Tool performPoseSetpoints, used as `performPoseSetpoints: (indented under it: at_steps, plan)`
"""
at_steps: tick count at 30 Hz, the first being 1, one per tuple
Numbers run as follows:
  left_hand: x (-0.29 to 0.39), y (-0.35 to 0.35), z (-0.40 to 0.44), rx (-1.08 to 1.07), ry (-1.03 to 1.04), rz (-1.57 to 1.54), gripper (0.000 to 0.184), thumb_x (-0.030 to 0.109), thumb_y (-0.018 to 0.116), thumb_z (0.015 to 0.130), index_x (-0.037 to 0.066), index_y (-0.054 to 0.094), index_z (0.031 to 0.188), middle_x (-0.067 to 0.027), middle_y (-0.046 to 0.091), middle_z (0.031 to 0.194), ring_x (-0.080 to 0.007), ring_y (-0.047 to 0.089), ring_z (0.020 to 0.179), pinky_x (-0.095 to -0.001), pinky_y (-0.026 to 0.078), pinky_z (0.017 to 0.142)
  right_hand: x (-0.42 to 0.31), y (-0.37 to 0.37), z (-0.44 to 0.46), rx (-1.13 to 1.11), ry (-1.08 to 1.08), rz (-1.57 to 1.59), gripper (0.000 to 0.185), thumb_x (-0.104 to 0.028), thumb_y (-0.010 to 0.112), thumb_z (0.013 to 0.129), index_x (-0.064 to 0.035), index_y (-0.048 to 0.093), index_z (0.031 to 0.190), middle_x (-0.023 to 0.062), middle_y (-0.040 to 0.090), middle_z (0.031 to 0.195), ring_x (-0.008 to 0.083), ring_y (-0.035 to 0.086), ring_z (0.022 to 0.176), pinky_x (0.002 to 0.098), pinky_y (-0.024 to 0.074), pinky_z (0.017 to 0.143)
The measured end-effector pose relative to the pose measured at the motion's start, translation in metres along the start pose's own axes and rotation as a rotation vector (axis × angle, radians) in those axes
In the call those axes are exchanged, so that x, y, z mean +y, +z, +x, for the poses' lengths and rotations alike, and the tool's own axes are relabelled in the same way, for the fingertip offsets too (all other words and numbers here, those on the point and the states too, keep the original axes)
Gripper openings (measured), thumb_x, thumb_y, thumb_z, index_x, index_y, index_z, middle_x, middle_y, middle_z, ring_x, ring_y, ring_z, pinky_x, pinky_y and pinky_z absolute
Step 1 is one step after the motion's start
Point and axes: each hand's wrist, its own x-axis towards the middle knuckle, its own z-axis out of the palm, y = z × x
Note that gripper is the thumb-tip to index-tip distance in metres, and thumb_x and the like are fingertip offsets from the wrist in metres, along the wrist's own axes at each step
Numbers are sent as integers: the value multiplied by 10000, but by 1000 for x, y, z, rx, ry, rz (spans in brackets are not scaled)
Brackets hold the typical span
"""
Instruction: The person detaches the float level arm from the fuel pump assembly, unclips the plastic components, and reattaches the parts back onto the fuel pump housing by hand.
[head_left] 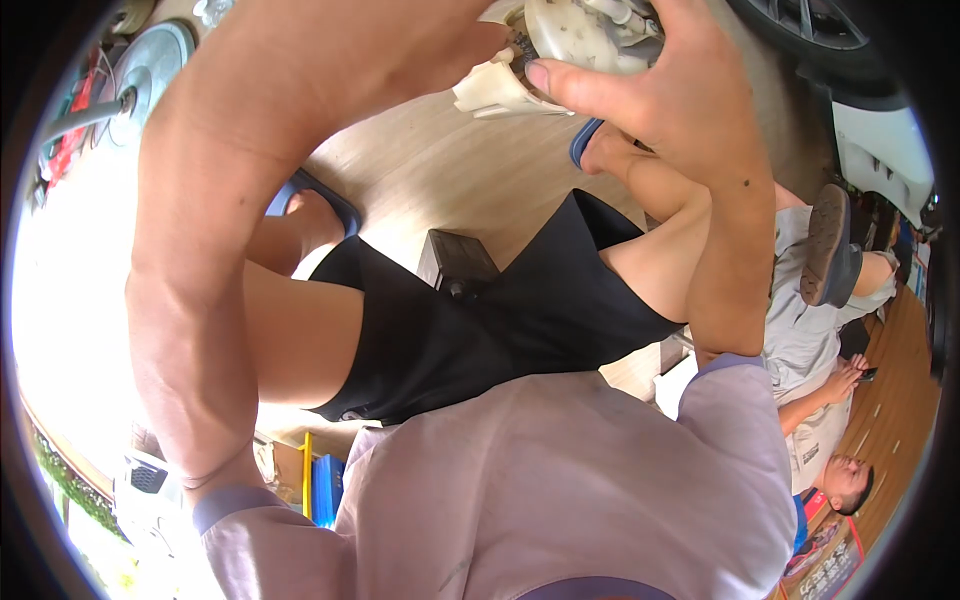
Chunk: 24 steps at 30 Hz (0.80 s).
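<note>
A cream-white plastic part [575,40] with dark, greasy-looking pieces inside is at the top edge, over the floor and partly cut off by the frame. My right hand [650,95] grips it from the right, its thumb bent across the near side. From the left, my left hand [430,40] reaches in with a fingertip against the part; its other fingers are hidden or out of frame. Below the part, a jagged cream shell edge [505,92] sticks out.
A small dark box [455,260] stands on the floor between my legs. A wheel [810,35] and white panel [880,150] are at upper right. Another person [820,400] sits at right, holding a phone [868,375]. A round-based stand [150,80] is at upper left.
</note>
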Motion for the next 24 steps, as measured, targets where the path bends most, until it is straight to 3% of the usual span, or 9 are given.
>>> performPoseSetpoints:
  at_steps: [3,7,8,9,10,13,16,17,24]
  plan:
    - [1,9,4,81,-30,19,452,208,759,834,-49,598,1169,-204,686,856,-387,697,822,-449,561,702,9,-19,4,-12,0,137,977,-301,877,662,48,448,1468,231,628,1225,297,637,1118,366,498,964]
    - [7,2,13,61,-26,-117,560,304,761,872,-34,586,1283,-267,679,1048,-410,683,977,-435,565,823,-7,-65,20,-146,424,637,1004,-308,871,676,75,416,1484,212,633,1244,251,624,1114,327,485,969]
    - [1,18,14,162,27,-188,606,396,773,837,7,606,1271,-229,692,1057,-396,687,968,-443,561,824,-10,-74,22,-162,503,720,1010,-314,869,681,82,408,1488,211,631,1256,246,621,1117,318,481,973]
    - [-5,33,14,259,87,-254,654,488,786,802,48,625,1258,-191,705,1066,-381,691,959,-450,557,826,-7,-79,23,-153,486,727,1015,-324,868,688,87,401,1489,215,625,1271,248,619,1127,310,475,980]
    - [3,25,14,74,-43,-251,824,528,792,775,40,548,1393,-211,655,1237,-387,641,1126,-453,524,945,-1,-80,21,-125,441,705,1020,-338,866,698,91,392,1493,218,619,1281,250,610,1147,304,463,995]
    - [15,39,19,225,-15,-191,1003,583,826,690,38,471,1453,-228,647,1225,-414,622,1149,-461,516,973,9,-76,13,-24,310,584,1037,-373,862,724,102,369,1503,226,604,1308,256,585,1201,291,433,1032]
    - [35,36,19,239,-32,-248,1120,475,932,595,54,413,1494,-201,543,1399,-401,584,1212,-449,520,983,48,-80,15,-67,269,945,1065,-402,846,754,129,322,1513,267,541,1387,289,546,1269,300,412,1065]
    - [37,37,21,245,-69,-257,1159,334,973,575,81,361,1526,-197,533,1392,-394,581,1212,-448,525,975,52,-75,11,-21,262,971,1072,-407,844,756,134,313,1514,277,524,1406,298,537,1284,303,410,1069]
    - [35,43,36,335,-81,-333,1147,222,938,525,139,371,1518,-189,566,1283,-382,627,1117,-442,563,920,37,-87,15,9,367,841,1098,-430,834,766,144,280,1521,315,457,1469,334,489,1345,323,392,1101]
